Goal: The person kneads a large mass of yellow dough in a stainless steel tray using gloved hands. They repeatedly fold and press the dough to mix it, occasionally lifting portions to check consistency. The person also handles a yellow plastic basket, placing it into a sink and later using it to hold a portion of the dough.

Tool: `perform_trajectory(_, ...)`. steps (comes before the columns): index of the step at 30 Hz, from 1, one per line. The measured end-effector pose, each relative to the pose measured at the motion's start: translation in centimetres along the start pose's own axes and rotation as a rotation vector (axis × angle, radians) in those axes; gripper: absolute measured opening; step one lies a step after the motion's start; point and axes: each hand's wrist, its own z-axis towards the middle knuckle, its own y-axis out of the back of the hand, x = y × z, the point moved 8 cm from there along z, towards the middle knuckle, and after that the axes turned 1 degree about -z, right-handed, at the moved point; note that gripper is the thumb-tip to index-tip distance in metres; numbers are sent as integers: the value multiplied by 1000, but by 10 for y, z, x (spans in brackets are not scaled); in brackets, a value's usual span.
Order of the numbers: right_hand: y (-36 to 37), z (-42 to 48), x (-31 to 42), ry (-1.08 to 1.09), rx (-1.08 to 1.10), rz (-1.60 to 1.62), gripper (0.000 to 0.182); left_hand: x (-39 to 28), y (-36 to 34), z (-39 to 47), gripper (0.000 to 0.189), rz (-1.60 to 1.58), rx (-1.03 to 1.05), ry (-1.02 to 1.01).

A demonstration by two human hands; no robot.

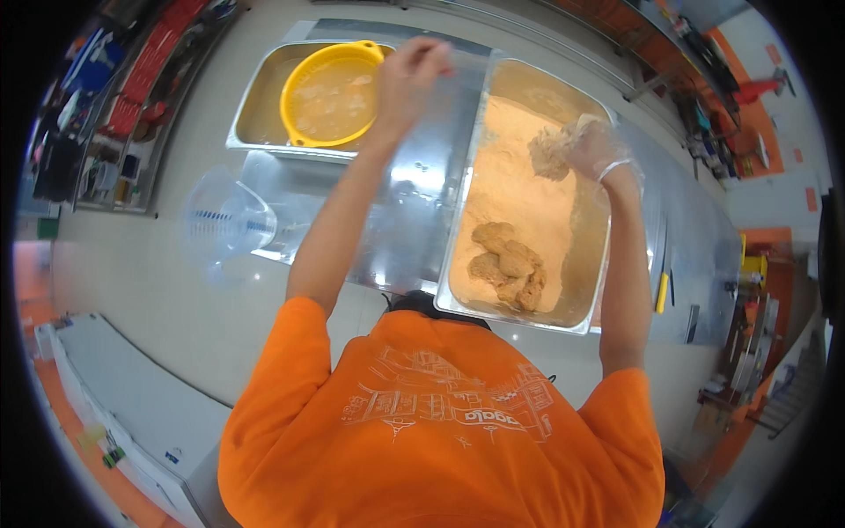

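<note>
My right hand (597,146), in a clear plastic glove, grips a lump of flour-coated food (549,156), which looks like chicken. It is over the far right part of a long steel pan (457,228) of pale orange breading flour (521,191). Browner coated pieces (508,264) lie heaped at the pan's near end. My bare left hand (416,76) is raised beside a yellow plastic colander (288,109), its fingers curled and blurred; whether they hold anything is unclear. The colander sits in a second steel pan (254,99) of cloudy liquid, with pale pieces inside.
Left of the steel table (416,231) is a clear plastic jug (228,221). A yellow-handled knife (662,290) lies to the right of the flour pan. Shelving with red trays (155,59) stands at far left, and a white chest (138,383) at lower left.
</note>
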Motion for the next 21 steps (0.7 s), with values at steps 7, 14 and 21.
perform_trajectory(7,35,73,163,357,-12,88,39,73,253,-35,27,579,-401,574)
perform_trajectory(14,-81,165,296,465,121,225,41,129,258,-23,26,1090,96,760)
perform_trajectory(21,-117,198,257,549,42,386,38,126,239,-13,30,856,113,932)
